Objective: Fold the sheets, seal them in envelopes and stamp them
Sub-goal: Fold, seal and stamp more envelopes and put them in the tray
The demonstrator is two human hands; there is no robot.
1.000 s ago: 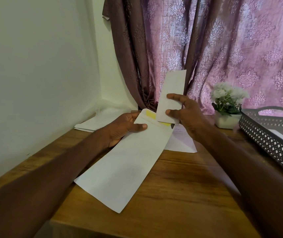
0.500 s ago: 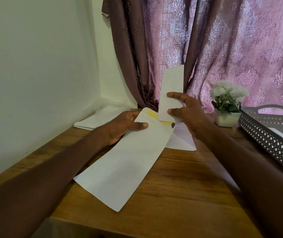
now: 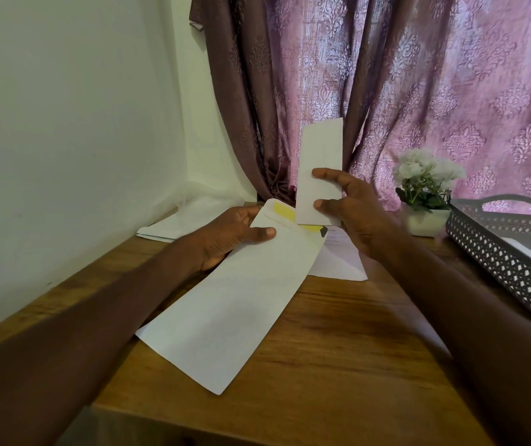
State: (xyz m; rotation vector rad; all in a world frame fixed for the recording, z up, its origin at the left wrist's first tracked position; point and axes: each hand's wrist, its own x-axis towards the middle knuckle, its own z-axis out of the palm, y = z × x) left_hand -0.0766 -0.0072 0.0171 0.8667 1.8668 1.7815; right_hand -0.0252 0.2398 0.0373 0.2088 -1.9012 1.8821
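Observation:
A long white envelope [image 3: 235, 304] slants above the wooden table, its open mouth at the far end showing a yellow adhesive strip [image 3: 285, 210]. My left hand [image 3: 230, 235] holds the envelope near that mouth, thumb on top. My right hand [image 3: 351, 210] pinches a folded white sheet [image 3: 320, 162], upright, its lower edge at the envelope's mouth. Whether the sheet's edge is inside the mouth is hidden by the flap.
A printed sheet [image 3: 341, 262] lies flat on the table [image 3: 338, 365] behind the envelope. More white paper [image 3: 174, 228] sits in the far left corner by the wall. A small white flower pot [image 3: 425, 201] and a dark perforated tray [image 3: 508, 252] stand at the right. Curtain behind.
The folded sheet has tilted slightly more upright above the envelope's mouth. Both hands keep their holds and have barely moved.

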